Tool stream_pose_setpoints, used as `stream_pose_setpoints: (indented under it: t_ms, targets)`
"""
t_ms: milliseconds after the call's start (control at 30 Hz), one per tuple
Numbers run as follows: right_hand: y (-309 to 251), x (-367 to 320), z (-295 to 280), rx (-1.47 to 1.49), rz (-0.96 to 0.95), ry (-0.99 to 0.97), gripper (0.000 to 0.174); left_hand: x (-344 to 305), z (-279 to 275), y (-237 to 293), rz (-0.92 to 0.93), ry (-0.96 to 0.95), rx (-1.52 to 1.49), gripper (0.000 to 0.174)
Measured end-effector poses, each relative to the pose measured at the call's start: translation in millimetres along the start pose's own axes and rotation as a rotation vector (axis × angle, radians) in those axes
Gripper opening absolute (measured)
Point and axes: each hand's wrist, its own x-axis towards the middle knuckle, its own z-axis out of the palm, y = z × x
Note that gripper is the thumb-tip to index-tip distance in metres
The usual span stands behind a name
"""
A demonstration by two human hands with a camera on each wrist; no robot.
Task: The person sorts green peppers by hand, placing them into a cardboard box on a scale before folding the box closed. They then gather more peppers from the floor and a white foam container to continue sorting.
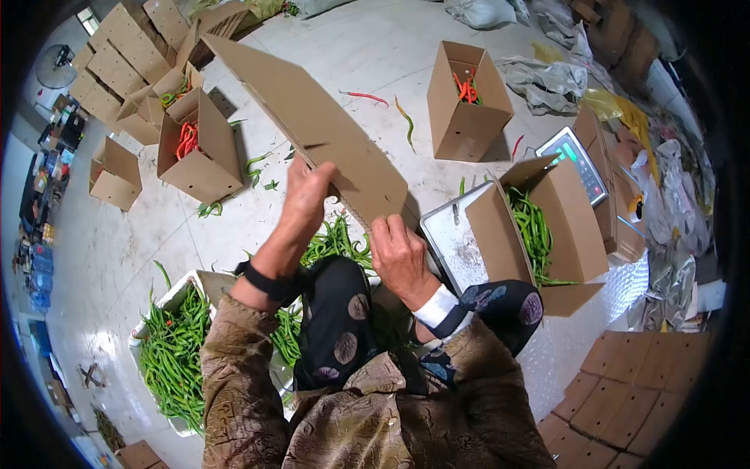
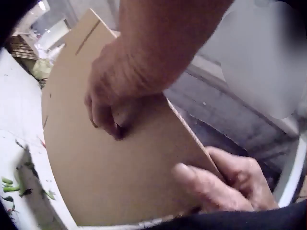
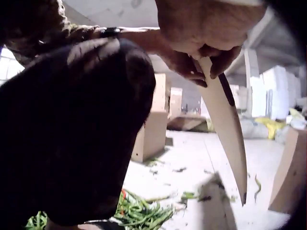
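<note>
A flattened cardboard box (image 1: 344, 148) slants up in front of the person, its far corner pointing to the upper left in the head view. My left hand (image 1: 307, 190) grips its edge partway along, fingers bent over the cardboard. At the near end, my right hand (image 1: 400, 254) pinches the same edge. Both hands meet the board in the left wrist view too, where its broad face (image 2: 129, 177) and a slot show. Seen from the right wrist, the board appears nearly edge-on, under the curled fingers (image 3: 220, 62).
Green chilies fill a white crate (image 1: 176, 352) at the left. An open box with green chilies (image 1: 535, 234) stands on a scale at the right, its display (image 1: 574, 164) behind. Boxes with red chilies (image 1: 199, 148) (image 1: 469, 109) stand ahead. Loose chilies litter the floor.
</note>
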Motion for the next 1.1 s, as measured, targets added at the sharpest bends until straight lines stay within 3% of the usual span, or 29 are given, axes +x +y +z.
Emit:
stream_pose_setpoints:
  t_ms: [167, 300, 367, 533, 600, 667, 700, 800, 833, 900, 933, 1000, 1100]
  targets:
    - [33.7, 2.2, 65.8, 0.001, 0.138, -0.071, 0.011, 56.4, -1.8, -49.2, -0.128, -0.014, 0.035, 0.034]
    - [77.2, 18.3, 95.1, -0.005, 0.275, -0.147, 0.012, 109.6, 1.6, -82.7, -0.163, -0.093, -0.038, 0.045]
    - [99.0, 30.4, 106.9, 0.024, 0.346, -0.179, 0.013, 150.7, 7.1, -137.5, -0.083, -0.05, 0.091, 0.062]
    - [119.5, 70.0, 118.8, -0.043, 0.324, -0.195, 0.013, 173.8, -11.0, -130.4, -0.064, 0.021, 0.233, 0.069]
    - [133.4, 74.9, 129.6, -0.057, 0.318, -0.211, 0.013, 192.4, -39.7, -139.4, 0.607, 0.027, 0.695, 0.076]
    - [141.9, 78.7, 133.9, -0.057, 0.267, -0.202, 0.013, 207.2, -53.0, -124.5, 0.821, 0.048, 0.958, 0.085]
    - [144.3, 81.9, 134.7, -0.04, 0.226, -0.201, 0.013, 221.2, -64.9, -122.3, 0.821, 0.039, 1.171, 0.089]
    - [154.0, 82.1, 146.2, 0.061, 0.193, -0.284, 0.012, 266.2, -97.0, -134.4, 0.856, 0.011, 1.575, 0.06]
    - [153.7, 83.5, 147.9, 0.065, 0.188, -0.288, 0.012, 275.8, -106.2, -130.4, 0.849, 0.015, 1.578, 0.06]
    - [151.8, 82.8, 145.8, 0.162, 0.13, -0.316, 0.015, 285.8, -117.6, -119.3, 0.678, -0.206, 1.716, 0.03]
    - [151.3, 80.3, 146.4, 0.162, 0.137, -0.32, 0.015, 286.2, -123.3, -119.5, 0.674, -0.215, 1.714, 0.03]
    - [146.7, 76.2, 147.8, 0.223, 0.12, -0.367, 0.02, 284.4, -135.3, -117.3, 0.696, -0.324, 1.81, 0.014]
    - [129.1, 66.3, 153.1, 0.277, 0.083, -0.394, 0.021, 251.3, -165.8, -110.7, 0.714, -0.336, 1.821, 0.015]
